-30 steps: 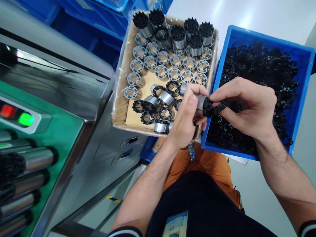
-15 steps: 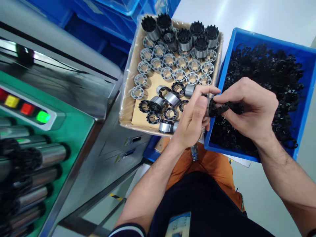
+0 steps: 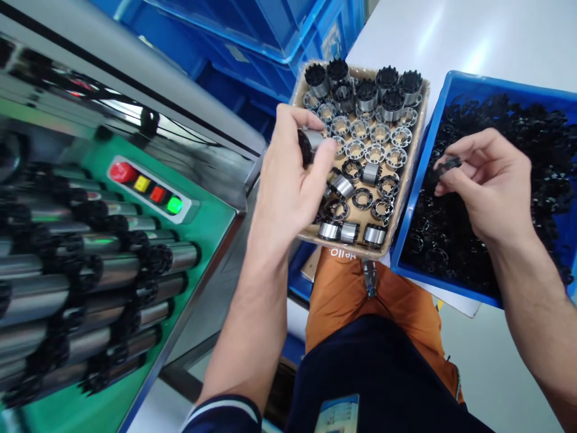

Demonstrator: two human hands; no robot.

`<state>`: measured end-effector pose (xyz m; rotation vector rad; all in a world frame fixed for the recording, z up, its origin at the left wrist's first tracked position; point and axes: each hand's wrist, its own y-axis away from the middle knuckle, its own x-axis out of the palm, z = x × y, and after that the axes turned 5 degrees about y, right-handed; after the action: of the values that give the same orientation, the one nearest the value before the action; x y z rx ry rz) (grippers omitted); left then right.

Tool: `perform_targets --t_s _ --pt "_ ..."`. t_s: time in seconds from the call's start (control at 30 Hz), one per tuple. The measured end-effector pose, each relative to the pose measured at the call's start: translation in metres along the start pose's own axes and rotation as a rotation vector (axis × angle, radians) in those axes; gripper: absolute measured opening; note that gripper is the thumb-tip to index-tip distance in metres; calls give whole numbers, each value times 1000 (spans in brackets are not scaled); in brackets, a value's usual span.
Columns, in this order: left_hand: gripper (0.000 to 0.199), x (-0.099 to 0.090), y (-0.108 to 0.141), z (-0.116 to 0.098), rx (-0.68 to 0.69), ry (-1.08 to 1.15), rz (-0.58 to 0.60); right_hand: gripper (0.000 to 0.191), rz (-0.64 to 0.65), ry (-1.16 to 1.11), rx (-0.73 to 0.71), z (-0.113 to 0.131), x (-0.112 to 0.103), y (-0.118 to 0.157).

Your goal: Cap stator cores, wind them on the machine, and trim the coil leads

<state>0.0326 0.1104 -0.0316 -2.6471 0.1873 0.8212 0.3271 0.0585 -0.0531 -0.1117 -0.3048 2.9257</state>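
My left hand [image 3: 288, 174] is closed round a silver metal cylinder with a black plastic end [image 3: 311, 143], over the left side of a cardboard box [image 3: 386, 237]. Inside the box stand rows of bare slotted metal rings; several at the back wear toothed black caps [image 3: 366, 91]. Loose capped cylinders [image 3: 371, 173] lie on their sides near the front. My right hand [image 3: 491, 180] pinches a small black plastic piece [image 3: 448, 163] between thumb and fingers. It hovers above a blue bin [image 3: 408, 231] filled with black plastic parts [image 3: 509, 138].
To the left, a green work surface [image 3: 211, 231] carries many metal cylinders with black ends [image 3: 108, 270]. A button panel [image 3: 151, 191] with red, yellow and green lights sits there. Stacked blue crates [image 3: 265, 48] stand behind the box. A white table [image 3: 406, 36] extends at the back right.
My hands have moved apart. The left carried the cylinder left across the box; the right moved over the blue bin with a black piece. The view has shifted left, showing more of the green surface.
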Motion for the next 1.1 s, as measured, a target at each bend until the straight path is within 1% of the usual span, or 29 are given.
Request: perform_targets --t_s 0.07,0.13,0.17,0.23,0.3,0.33,0.4,0.43,0.47,0.53,0.6,0.7,0.77,0.83,0.9,0.97,1.03,1.07,1.1 --pt "28 -11 -14 16 -41 -94 99 32 70 24 18 -3 0 1" --pt "35 -17 -23 27 -107 -226 243 31 106 43 25 -7 1 2" --pt "40 -21 -25 29 -136 -309 294 31 112 43 23 -8 0 2" --pt "46 -30 -29 26 -200 -481 314 31 119 29 21 -10 0 2" --pt "46 -40 -32 18 -287 -662 330 33 132 4 25 -11 -1 1" --pt "44 -44 -33 14 -331 -736 369 34 136 -9 28 -11 -2 0" --pt "44 -49 -37 8 -395 -823 464 35 147 -33 41 -12 -3 0" --pt "44 -50 -39 7 -410 -837 497 35 152 -46 46 -13 -4 -1" --pt "44 -50 -40 8 -416 -840 505 37 156 -57 46 -14 -4 -1" --pt "44 -48 -42 13 -400 -834 505 46 163 -57 28 -19 -6 -1" --pt "38 -46 -43 21 -406 -822 481 54 172 -35 -6 -24 -6 -2" --pt "22 -44 -43 33 -413 -727 432 54 177 -10 -35 -28 -7 -2" --pt "25 -45 -43 39 -391 -671 432 54 169 -7 -43 -28 -6 -2" --pt "26 -46 -43 38 -362 -659 446 52 153 -6 -72 -26 -4 -1" --pt "23 -49 -41 31 -362 -672 448 50 151 -14 -104 -21 -1 0" --pt "21 -55 -37 18 -346 -686 423 49 164 -35 -114 -16 2 2" --pt "21 -61 -31 2 -300 -676 319 53 172 -49 -108 -10 5 5" --pt "21 -63 -28 -6 -264 -626 230 55 169 -52 -105 -8 7 6" --pt "23 -64 -26 -14 -224 -520 140 55 166 -55 -99 -5 8 7"
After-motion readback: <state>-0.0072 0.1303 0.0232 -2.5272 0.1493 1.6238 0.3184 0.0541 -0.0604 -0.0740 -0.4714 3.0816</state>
